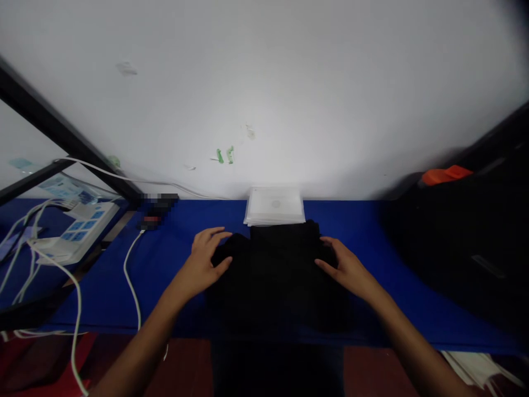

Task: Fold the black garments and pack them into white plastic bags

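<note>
A dark, folded black cloth lies on the blue tabletop in front of me; its exact kind is lost in the shadow. At its left edge rests my left hand, with thumb and fingers apart against the fabric. My right hand lies at the opposite edge, its thumb and forefinger spread on the cloth and its other fingers mostly hidden. Just behind the cloth, against the wall, is a flat stack of white packs or sheets.
A bulky black bag with an orange part stands at the right. On the left are a white power strip, tangled white cables and a blurred dark device. Dark frame bars rise at the left.
</note>
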A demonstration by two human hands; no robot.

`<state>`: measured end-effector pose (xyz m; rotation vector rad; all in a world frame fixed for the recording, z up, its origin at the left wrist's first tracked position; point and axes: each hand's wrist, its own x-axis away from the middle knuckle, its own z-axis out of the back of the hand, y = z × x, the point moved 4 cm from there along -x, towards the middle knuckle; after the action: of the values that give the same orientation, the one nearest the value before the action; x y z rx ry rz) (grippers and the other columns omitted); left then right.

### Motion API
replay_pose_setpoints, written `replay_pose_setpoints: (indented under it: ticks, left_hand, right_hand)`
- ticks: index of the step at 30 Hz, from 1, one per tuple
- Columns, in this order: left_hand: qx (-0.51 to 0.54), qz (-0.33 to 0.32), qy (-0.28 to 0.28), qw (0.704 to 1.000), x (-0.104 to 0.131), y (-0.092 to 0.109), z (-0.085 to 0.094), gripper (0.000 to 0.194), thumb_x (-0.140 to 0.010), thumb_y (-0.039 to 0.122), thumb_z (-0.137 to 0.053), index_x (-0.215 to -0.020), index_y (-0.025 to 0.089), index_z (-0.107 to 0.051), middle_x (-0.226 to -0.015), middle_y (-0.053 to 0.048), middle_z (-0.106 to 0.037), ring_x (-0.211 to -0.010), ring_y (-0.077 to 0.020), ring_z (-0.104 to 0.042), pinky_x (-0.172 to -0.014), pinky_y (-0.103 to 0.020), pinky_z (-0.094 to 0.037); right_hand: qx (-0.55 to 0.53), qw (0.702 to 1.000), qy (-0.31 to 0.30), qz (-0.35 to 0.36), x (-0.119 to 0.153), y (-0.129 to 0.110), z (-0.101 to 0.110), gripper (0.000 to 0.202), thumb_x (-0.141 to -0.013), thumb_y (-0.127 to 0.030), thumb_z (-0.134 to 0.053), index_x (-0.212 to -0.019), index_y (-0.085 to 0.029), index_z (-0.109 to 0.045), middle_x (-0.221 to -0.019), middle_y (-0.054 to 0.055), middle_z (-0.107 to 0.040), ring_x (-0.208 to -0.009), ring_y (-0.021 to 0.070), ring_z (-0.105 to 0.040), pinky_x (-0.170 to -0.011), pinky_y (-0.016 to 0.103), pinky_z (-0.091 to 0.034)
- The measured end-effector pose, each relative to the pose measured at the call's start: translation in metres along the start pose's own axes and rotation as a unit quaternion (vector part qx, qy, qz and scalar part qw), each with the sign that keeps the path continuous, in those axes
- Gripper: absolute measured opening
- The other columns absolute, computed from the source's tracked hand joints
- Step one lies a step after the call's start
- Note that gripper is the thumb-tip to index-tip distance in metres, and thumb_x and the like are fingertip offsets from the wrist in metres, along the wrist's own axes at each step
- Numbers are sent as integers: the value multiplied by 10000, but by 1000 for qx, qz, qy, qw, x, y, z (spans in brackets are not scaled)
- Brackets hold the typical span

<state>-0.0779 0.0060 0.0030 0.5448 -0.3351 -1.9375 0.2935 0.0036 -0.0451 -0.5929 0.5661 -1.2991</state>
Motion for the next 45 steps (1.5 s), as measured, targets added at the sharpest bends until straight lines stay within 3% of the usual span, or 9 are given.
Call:
replay_pose_setpoints:
  ticks: [4,8,15,22,26,33,37,41,45]
  left_hand:
    - [-12,-122,-110,986,-1,37,-29,488,-837,182,-659,-1301,274,-540,-1466,-85,-427,-1382,-302,-354,-1120,-501,-356]
    - [-17,-119,-156,980,-13,43,-44,227,-887,229,-648,-1113,246,-641,-1282,-62,-597,-1241,-269,-514,-1054,-460,-408]
    - [-136,-38,-45,989,-45,28,-43,231,-1012,287,-439,-958,166,-627,-907,-72,-673,-887,-252,-608,-799,-391,-456]
    - [-247,16,62,967,-65,-2,-58,343,-937,424,-565,-1082,120,-624,-1097,-173,-637,-1061,-346,-554,-879,-464,-442]
    - [-209,-43,132,968,-48,8,-50,368,-947,384,-550,-1204,122,-574,-1324,-211,-528,-1255,-368,-450,-1033,-525,-361]
    - [-63,-104,-41,992,-20,23,-50,187,-937,371,-577,-975,190,-602,-1149,-103,-611,-1119,-283,-539,-995,-490,-389]
    - [-17,-103,-79,991,-10,41,-28,114,-930,288,-564,-864,196,-563,-1143,-86,-614,-1110,-267,-540,-972,-450,-397]
    - [65,-49,-261,962,21,62,-13,159,-890,361,-643,-919,217,-583,-914,-11,-653,-816,-185,-615,-722,-298,-462]
    - [146,-19,-387,910,45,68,-14,282,-826,374,-731,-1058,250,-631,-987,-4,-699,-859,-187,-662,-708,-262,-492]
  right_hand:
    - [87,987,-90,101,7,-13,0,682,-851,-413,-654,-1465,-288,-385,-1549,112,-351,-1422,323,-348,-1129,529,-365]
    - [119,974,-144,125,12,-10,-5,648,-825,-272,-629,-1441,-265,-428,-1573,110,-337,-1448,326,-305,-1137,569,-326]
    - [83,984,28,156,-12,-12,2,192,-919,-224,-478,-1050,-206,-618,-1229,121,-649,-1167,257,-594,-1002,454,-484]
    - [210,967,142,33,-68,0,-6,350,-965,-391,-438,-1161,-145,-593,-1129,166,-639,-982,316,-646,-795,445,-560]
    - [209,958,193,27,-62,-2,-3,446,-969,-466,-442,-1247,-136,-553,-1200,187,-589,-1055,333,-606,-807,453,-558]
    - [153,970,-8,189,-20,-31,-11,299,-950,-441,-529,-1103,-212,-644,-1180,134,-620,-1127,310,-560,-974,498,-480]
    - [34,981,-47,185,-3,-36,2,220,-946,-419,-561,-890,-221,-640,-1137,105,-656,-1077,267,-595,-943,455,-488]
    - [-111,971,-162,138,22,-44,18,316,-945,-475,-557,-778,-217,-627,-853,42,-703,-768,183,-650,-712,310,-506]
    - [-17,967,-241,79,44,-52,10,412,-962,-529,-493,-731,-218,-633,-654,6,-654,-600,163,-613,-573,279,-444]
